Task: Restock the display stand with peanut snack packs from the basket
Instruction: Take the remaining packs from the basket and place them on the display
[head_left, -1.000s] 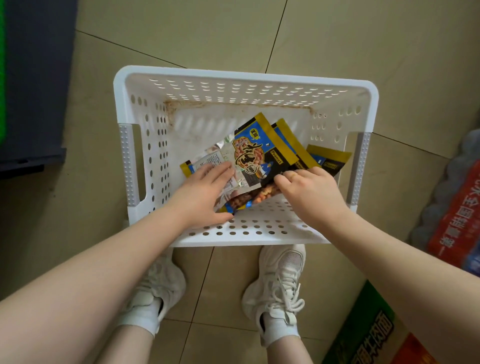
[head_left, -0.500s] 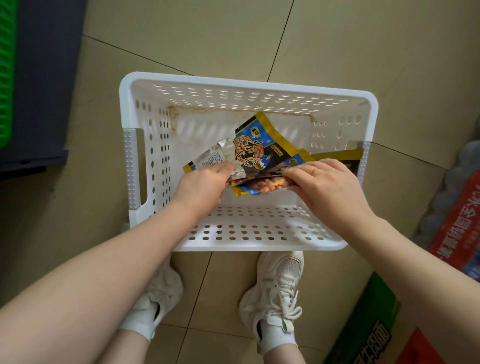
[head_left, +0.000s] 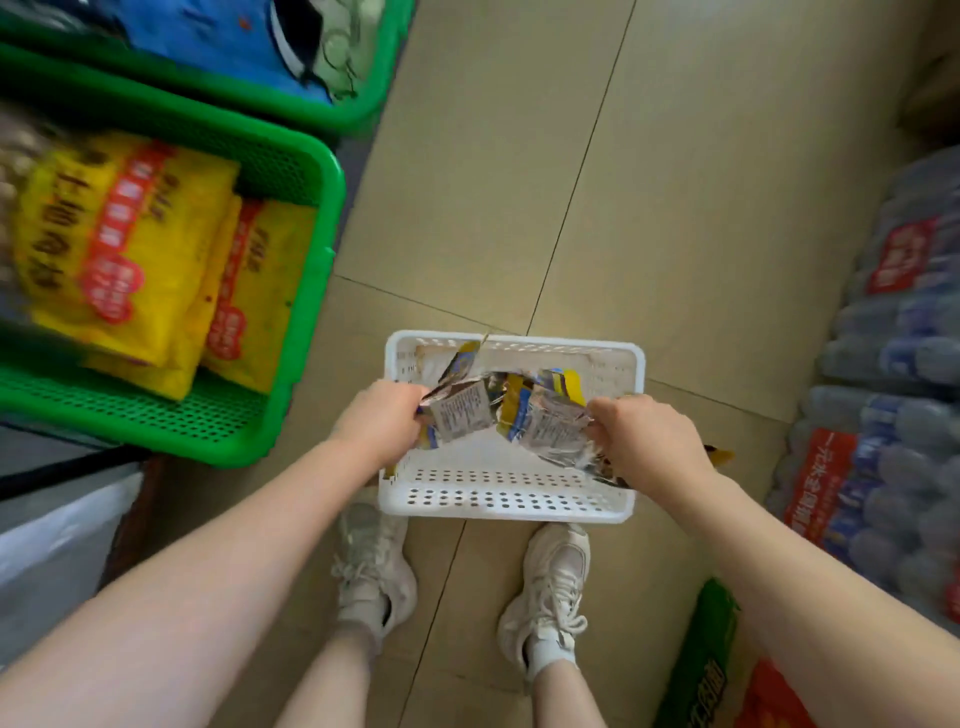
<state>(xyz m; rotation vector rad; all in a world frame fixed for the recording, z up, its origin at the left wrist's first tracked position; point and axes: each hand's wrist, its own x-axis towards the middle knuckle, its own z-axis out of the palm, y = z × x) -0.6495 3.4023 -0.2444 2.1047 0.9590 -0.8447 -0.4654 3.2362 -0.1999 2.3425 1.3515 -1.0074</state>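
Both hands grip a bunch of snack packs.
Left hand (head_left: 382, 418) and right hand (head_left: 644, 439) are closed on shiny blue-and-yellow foil peanut packs (head_left: 511, 410), above the white perforated plastic basket (head_left: 511, 501) on the floor.

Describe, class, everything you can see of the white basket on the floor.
The white basket is a rectangular plastic crate with rounded corners, its walls and floor perforated with rows of holes. It sits upright on the tiled floor, just ahead of the person's white sneakers. The left hand and right hand hold peanut snack packs above it, hiding much of its inside.
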